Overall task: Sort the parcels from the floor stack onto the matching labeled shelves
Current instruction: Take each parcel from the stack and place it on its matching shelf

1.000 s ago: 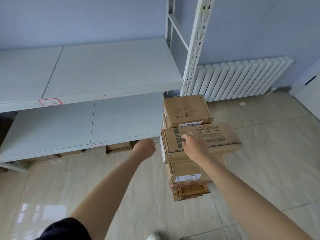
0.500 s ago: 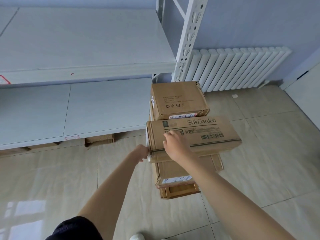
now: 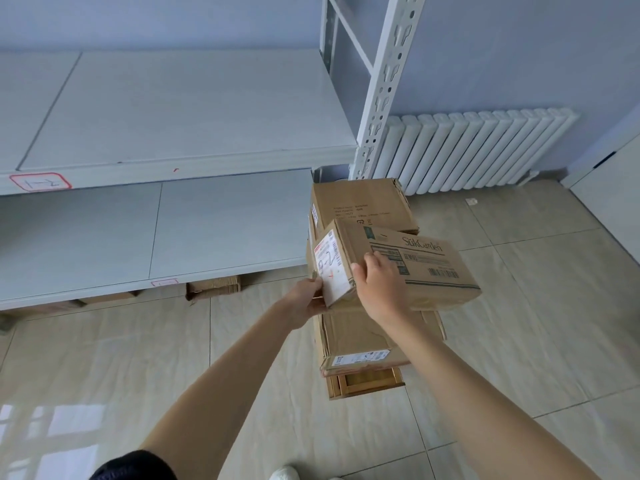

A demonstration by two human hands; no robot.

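**Parcel tilted off floor stack, label turned to view**

Hands grip one long cardboard parcel [image 3: 398,268] printed "SukGarden" above the floor stack [image 3: 363,341], which stands on the tiled floor [image 3: 519,341] just beside the white shelving. The left hand [image 3: 304,301] is closed on the parcel's near lower corner, by the white end label [image 3: 330,266] bearing handwritten figures; the right hand [image 3: 381,285] is clamped over the top front edge. The parcel sits tilted, its label end raised toward the camera, its far end seemingly over the boxes beneath; whether it still touches them cannot be told. A squarer carton [image 3: 360,202] lies behind it. The upper shelf [image 3: 180,109] carries a red-bordered tag [image 3: 41,182] on its front lip; the lower shelf [image 3: 149,230] carries a smaller one [image 3: 164,282], unreadable here. Judging by the easy grip, the parcel seems light and stiff-walled; its length suggests holding it at both ends to prevent swinging.
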